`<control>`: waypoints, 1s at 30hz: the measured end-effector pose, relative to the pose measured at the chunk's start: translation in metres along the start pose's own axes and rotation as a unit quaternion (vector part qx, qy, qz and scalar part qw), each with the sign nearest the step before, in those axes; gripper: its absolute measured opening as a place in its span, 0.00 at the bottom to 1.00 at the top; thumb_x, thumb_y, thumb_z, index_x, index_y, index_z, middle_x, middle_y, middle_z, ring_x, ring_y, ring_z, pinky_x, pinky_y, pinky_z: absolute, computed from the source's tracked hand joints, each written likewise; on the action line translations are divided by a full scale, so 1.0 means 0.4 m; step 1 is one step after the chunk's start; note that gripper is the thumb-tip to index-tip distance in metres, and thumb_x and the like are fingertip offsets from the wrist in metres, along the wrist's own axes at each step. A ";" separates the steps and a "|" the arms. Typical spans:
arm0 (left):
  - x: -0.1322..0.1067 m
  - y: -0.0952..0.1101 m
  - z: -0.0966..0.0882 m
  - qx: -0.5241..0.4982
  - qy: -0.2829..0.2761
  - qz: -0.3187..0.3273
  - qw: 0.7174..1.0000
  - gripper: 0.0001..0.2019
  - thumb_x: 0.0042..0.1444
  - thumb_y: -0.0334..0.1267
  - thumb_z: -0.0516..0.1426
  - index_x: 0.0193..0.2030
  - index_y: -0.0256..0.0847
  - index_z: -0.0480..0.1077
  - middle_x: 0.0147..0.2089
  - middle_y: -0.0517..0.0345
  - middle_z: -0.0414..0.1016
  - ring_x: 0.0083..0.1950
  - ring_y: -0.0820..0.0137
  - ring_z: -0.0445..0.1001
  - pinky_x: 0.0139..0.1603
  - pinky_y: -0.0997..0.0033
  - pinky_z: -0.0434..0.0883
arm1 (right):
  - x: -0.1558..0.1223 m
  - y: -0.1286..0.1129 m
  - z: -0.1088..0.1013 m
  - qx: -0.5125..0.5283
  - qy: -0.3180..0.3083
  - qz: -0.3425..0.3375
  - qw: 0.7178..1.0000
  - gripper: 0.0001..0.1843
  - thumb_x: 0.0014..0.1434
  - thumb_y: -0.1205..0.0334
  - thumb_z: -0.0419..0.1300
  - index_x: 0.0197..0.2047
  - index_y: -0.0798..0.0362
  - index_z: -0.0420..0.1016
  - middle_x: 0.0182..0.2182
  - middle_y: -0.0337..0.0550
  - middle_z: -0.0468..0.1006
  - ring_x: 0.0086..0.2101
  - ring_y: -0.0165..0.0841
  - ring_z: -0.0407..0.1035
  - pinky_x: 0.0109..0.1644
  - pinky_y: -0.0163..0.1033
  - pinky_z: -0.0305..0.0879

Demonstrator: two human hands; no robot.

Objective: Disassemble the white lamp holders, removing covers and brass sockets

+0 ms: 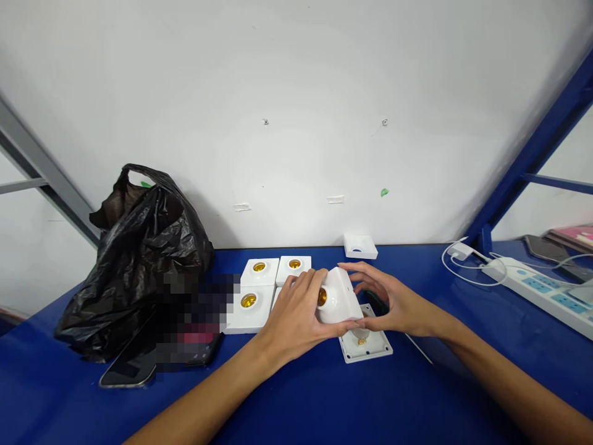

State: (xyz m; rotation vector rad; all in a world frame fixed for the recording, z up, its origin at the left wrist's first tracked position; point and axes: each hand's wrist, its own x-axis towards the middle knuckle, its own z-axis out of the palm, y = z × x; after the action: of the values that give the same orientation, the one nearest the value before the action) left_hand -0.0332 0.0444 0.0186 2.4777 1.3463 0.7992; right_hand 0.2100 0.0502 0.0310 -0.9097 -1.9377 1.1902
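A white square lamp holder [343, 298] is tilted on its side above the table, its brass-coloured socket facing left. My left hand [293, 314] is closed round its socket side. The fingers and thumb of my right hand [397, 299] grip its back edges. Beneath it lies a white square plate [370, 353] with small holes and a brass-coloured part, partly covered by the hands. A screwdriver [419, 349] lies by my right hand, its dark handle mostly hidden. Several similar lamp holders [250, 316] stand grouped left of my left hand, one largely covered by it.
A white square cover [361, 246] rests against the wall. On the left are a black plastic bag [152, 259] and a phone [132, 369], beside a blurred-out area. To the right lie a white power strip [540, 289], a charger [460, 251] and loose white cables.
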 end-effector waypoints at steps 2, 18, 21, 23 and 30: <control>-0.001 -0.002 0.000 0.002 0.010 0.002 1.000 0.42 0.53 0.71 0.62 0.66 0.44 0.65 0.55 0.47 0.74 0.56 0.46 0.71 0.59 0.41 0.68 | 0.000 -0.003 0.000 0.040 -0.018 0.003 0.999 0.46 0.54 0.63 0.75 0.72 0.36 0.64 0.61 0.47 0.75 0.57 0.45 0.74 0.67 0.61 0.69; 0.006 0.001 -0.039 -0.138 0.088 -0.063 0.984 0.31 0.61 0.64 0.58 0.60 0.44 0.61 0.57 0.45 0.73 0.57 0.48 0.73 0.57 0.43 0.70 | 0.008 -0.001 -0.023 0.125 -0.009 0.001 0.992 0.37 0.55 0.65 0.75 0.64 0.42 0.66 0.55 0.47 0.78 0.58 0.44 0.75 0.66 0.59 0.71; 0.007 -0.006 -0.045 -0.187 0.101 -0.072 0.975 0.31 0.64 0.67 0.53 0.61 0.44 0.61 0.58 0.45 0.73 0.59 0.49 0.72 0.58 0.46 0.70 | 0.018 0.020 -0.027 0.105 0.013 0.016 0.994 0.36 0.57 0.62 0.74 0.64 0.42 0.65 0.54 0.46 0.79 0.58 0.44 0.76 0.68 0.62 0.68; 0.005 -0.006 -0.040 -0.206 0.093 -0.077 0.971 0.35 0.65 0.69 0.51 0.66 0.44 0.59 0.61 0.43 0.72 0.61 0.47 0.70 0.60 0.45 0.69 | 0.023 0.035 -0.022 0.085 0.020 0.028 0.996 0.34 0.58 0.59 0.73 0.64 0.42 0.65 0.55 0.46 0.79 0.58 0.44 0.75 0.69 0.64 0.66; -0.004 -0.009 -0.018 -0.220 0.065 -0.091 0.969 0.38 0.68 0.69 0.47 0.73 0.43 0.54 0.68 0.41 0.68 0.65 0.46 0.68 0.64 0.44 0.65 | 0.031 0.081 -0.039 -0.035 0.007 0.006 0.999 0.30 0.61 0.52 0.71 0.64 0.42 0.70 0.70 0.47 0.64 0.69 0.45 0.63 0.77 0.59 0.53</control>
State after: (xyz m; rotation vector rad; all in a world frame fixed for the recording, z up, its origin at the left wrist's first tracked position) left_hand -0.0406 0.0447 0.0225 1.9622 1.2492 1.0931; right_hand 0.2232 0.0782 0.0092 -0.9656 -1.9757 1.1261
